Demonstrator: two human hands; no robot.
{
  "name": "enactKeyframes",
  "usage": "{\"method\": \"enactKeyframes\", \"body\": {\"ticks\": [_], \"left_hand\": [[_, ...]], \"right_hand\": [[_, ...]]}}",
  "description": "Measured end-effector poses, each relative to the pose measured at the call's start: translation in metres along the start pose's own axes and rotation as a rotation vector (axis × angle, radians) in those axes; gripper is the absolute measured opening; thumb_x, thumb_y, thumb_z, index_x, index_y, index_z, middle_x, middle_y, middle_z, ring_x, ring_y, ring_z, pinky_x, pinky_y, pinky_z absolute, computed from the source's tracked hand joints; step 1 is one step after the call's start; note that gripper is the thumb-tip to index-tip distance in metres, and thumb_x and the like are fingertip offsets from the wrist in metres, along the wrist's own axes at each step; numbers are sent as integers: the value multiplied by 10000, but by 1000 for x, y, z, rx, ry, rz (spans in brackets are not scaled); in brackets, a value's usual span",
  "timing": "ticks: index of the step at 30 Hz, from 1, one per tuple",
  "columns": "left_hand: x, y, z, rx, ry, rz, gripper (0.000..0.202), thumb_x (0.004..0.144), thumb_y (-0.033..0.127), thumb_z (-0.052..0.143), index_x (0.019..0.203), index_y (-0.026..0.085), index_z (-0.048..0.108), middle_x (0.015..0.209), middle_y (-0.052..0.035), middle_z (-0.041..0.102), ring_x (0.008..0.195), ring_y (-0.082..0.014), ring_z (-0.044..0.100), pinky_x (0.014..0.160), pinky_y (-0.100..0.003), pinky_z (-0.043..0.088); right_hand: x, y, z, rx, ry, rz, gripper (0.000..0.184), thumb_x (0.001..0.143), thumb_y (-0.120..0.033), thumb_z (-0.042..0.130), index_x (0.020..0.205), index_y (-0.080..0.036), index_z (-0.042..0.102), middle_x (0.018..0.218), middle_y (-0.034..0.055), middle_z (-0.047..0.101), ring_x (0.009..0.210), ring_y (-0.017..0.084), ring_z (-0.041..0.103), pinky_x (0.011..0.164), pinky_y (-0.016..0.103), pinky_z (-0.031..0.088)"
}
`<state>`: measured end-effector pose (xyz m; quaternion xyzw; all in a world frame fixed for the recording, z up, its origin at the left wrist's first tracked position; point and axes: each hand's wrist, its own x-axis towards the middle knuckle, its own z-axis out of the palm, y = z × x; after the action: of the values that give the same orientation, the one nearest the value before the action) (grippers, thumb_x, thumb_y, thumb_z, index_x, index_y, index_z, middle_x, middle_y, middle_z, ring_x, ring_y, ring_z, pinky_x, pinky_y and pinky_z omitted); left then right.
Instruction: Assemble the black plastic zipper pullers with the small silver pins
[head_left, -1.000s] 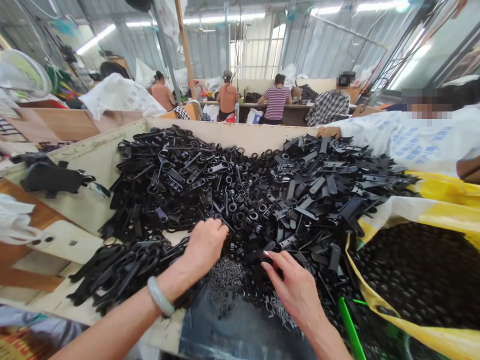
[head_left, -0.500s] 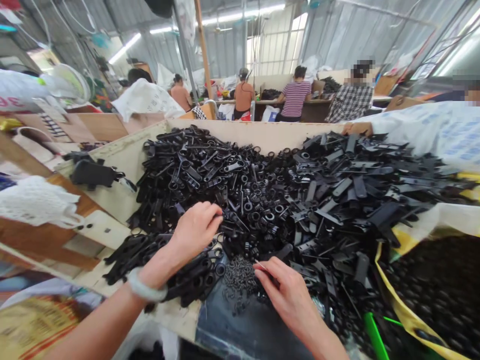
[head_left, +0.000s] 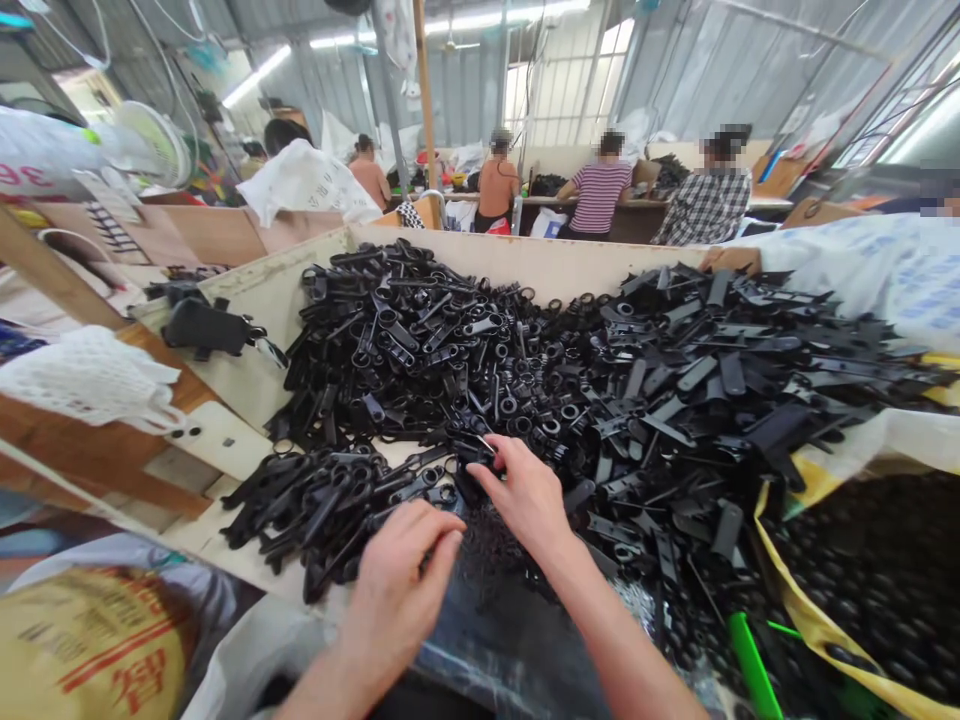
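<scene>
While the head view looks down over a dark, glossy sheet [head_left: 517, 630], the right hand [head_left: 525, 490] reaches over its far edge, thumb and forefinger slightly parted beside a thin pale sliver; whether they grip it, I cannot tell. The left hand [head_left: 409, 570], apart from the right, curls above the sheet's left edge, thumb near its forefinger; its hidden palm does not show whether anything is held. Ring-ended black plastic pieces [head_left: 405, 330], long, narrow and faintly shiny, heap beyond the sheet to its left, and a smaller batch [head_left: 322, 495] lies just left of it. Loose black rings [head_left: 551, 433] gather straight beyond, and flat, matte black strips [head_left: 720, 375] pile beyond to its right. Small greyish bits [head_left: 487, 540], blurred, cluster on its far part. Right of the sheet, a yellow-and-white sack [head_left: 817, 480] contains rounded, glossy black pieces [head_left: 870, 580].
</scene>
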<state>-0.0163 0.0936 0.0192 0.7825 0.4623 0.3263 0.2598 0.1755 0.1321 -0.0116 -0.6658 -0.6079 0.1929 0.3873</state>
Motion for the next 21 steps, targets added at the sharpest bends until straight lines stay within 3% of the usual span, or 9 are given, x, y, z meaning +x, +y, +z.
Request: {"method": "enactKeyframes", "body": {"ticks": [3, 6, 8, 10, 12, 16, 21], "left_hand": [[-6, 6, 29, -261, -149, -239, 209, 942, 334, 557, 876, 235, 728, 828, -28, 706, 764, -186, 631, 702, -311, 476], [-16, 1, 53, -657, -194, -557, 397, 898, 556, 587, 986, 189, 707, 721, -32, 683, 650, -175, 616, 556, -277, 439], [-18, -1, 64, -907, -137, -703, 558, 875, 657, 590, 1163, 182, 647, 823, -61, 731, 723, -192, 673, 593, -286, 491], [-14, 0, 72, -1122, -99, -785, 609, 874, 663, 610, 1266, 197, 588, 1035, -109, 760, 908, -226, 720, 763, -344, 556], [-3, 2, 80, -1270, -76, -817, 548, 857, 621, 666, 1191, 190, 613, 1100, -128, 758, 1011, -256, 721, 880, -393, 555], [21, 6, 92, -1293, -21, -802, 455, 737, 523, 807, 985, 183, 633, 944, -98, 772, 963, -275, 726, 836, -377, 555], [34, 4, 98, -1176, -1, -729, 561, 724, 412, 827, 1201, 212, 608, 957, -41, 764, 947, -230, 714, 843, -317, 518]], "right_hand": [[16, -3, 10, 19, 2, 14, 126, 894, -267, 647, 949, -237, 756, 892, 21, 698, 764, 190, 663, 703, 277, 467], [7, 7, 3, 112, -4, 52, 184, 914, -298, 607, 855, -216, 761, 817, 23, 712, 728, 179, 648, 687, 269, 473], [-10, 15, -5, 194, -16, 99, 247, 921, -368, 603, 847, -191, 758, 762, 25, 725, 661, 174, 633, 638, 266, 481], [-32, 20, -11, 267, -21, 152, 321, 931, -431, 586, 851, -169, 752, 735, 35, 737, 625, 174, 629, 599, 263, 488], [-56, 22, -13, 314, -9, 194, 370, 942, -465, 560, 864, -155, 746, 755, 52, 750, 646, 182, 642, 602, 265, 501], [-93, 22, -8, 376, 54, 236, 340, 931, -463, 588, 842, -169, 735, 777, 43, 721, 666, 172, 603, 620, 259, 475], [-105, 24, -6, 475, 22, 255, 241, 922, -406, 631, 897, -190, 736, 768, 12, 686, 653, 154, 559, 615, 244, 439]]}}
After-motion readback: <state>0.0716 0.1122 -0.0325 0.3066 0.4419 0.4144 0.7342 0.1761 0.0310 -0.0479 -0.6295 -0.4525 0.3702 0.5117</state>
